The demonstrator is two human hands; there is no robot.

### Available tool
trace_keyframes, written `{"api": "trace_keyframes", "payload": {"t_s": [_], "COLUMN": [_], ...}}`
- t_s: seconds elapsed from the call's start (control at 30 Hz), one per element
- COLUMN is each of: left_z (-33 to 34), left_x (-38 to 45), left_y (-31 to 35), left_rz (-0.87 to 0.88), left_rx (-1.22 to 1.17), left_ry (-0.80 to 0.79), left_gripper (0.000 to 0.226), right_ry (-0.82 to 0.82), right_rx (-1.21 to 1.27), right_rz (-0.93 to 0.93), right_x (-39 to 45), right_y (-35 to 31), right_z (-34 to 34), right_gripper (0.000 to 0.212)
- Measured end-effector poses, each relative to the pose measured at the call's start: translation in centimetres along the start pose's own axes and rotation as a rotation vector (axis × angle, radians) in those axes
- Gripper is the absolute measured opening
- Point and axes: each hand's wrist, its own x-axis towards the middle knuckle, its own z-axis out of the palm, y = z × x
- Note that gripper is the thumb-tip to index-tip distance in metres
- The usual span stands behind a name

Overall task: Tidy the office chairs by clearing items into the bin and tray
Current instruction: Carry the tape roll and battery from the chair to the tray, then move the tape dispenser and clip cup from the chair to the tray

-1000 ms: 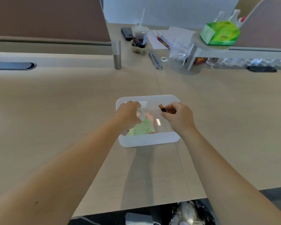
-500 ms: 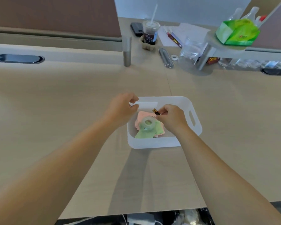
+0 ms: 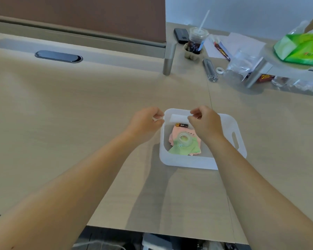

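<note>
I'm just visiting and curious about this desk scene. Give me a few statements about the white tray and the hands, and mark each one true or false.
1. A battery lies inside the white tray. True.
2. The right hand is gripping the battery. False: the battery lies loose in the tray, apart from the fingers, which are curled with nothing visible in them.
3. A roll of clear tape sits on top of the pink and green paper notes. True.
4. The tray stands on the floor. False: it rests on the wooden desk.
5. The left hand is deep inside the tray. False: it is by the tray's left rim, outside it.
</note>
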Motion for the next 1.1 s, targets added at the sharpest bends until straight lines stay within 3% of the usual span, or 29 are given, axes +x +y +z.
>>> {"api": "trace_keyframes", "payload": {"t_s": [0.13,0.3,0.4,0.8,0.97,1.1], "left_z": [-1.0,-4.1,-5.9,-11.9,-13.7,-14.3], "left_x": [-2.2,-8.4,-14.1,-42.2,-53.6,-61.7], "left_y": [1.5,1.9,1.5,-5.0,-8.1,-11.9], "left_rz": [-0.005,-0.057,-0.146,-0.612,-0.776,-0.881], "left_rx": [-0.044,-0.023,-0.008,0.029,0.016,-0.021], "left_ry": [0.095,0.316,0.414,0.898,1.044,1.116], "left_gripper": [0.024,0.023,0.025,0.022,0.021,0.022], "right_ry": [-0.033,-0.192,-0.307,-0.835,-1.041,-1.117], "right_rx": [0.132,0.26,0.269,0.284,0.218,0.156], "right_rz": [-0.061,-0.152,-0.244,-0.635,-0.729,-0.769], "right_x": [-1.8,-5.8,-9.1,-28.8,-38.7,-46.5], "right_y": [-2.9,-6.6,-8.4,-19.9,-23.6,-26.1], "right_z": [-1.3,-1.9,-1.3,7.7,11.4,15.3], "right_gripper": [0.019,0.015,0.005,0.005,0.007,0.014]}}
